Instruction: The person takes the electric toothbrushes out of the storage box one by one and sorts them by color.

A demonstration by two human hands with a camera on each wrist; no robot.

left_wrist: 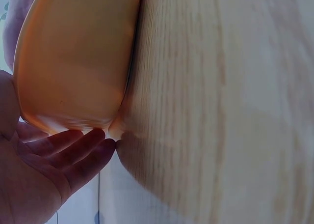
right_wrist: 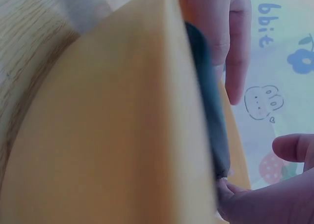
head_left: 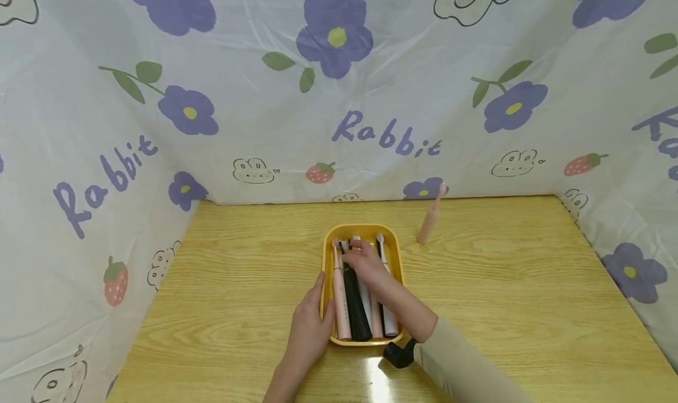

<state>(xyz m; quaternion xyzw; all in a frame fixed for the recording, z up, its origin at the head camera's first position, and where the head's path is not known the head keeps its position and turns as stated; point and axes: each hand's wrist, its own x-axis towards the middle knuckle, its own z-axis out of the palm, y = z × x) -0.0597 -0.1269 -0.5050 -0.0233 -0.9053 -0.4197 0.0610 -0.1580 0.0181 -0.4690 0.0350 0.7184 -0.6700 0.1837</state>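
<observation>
The left hand (head_left: 308,326) holds the left side of the yellow tray (head_left: 365,343). The right hand (head_left: 366,266) hovers over the far ends of the toothbrushes (head_left: 341,303) inside; any pinch is unclear. Tugging the black toothbrush (head_left: 356,306) could drag its closely packed neighbours.

Text: "Rabbit" lettering (head_left: 386,135) | on: flowered sheet (head_left: 296,115) | repeated (rightmost cut off)
</observation>
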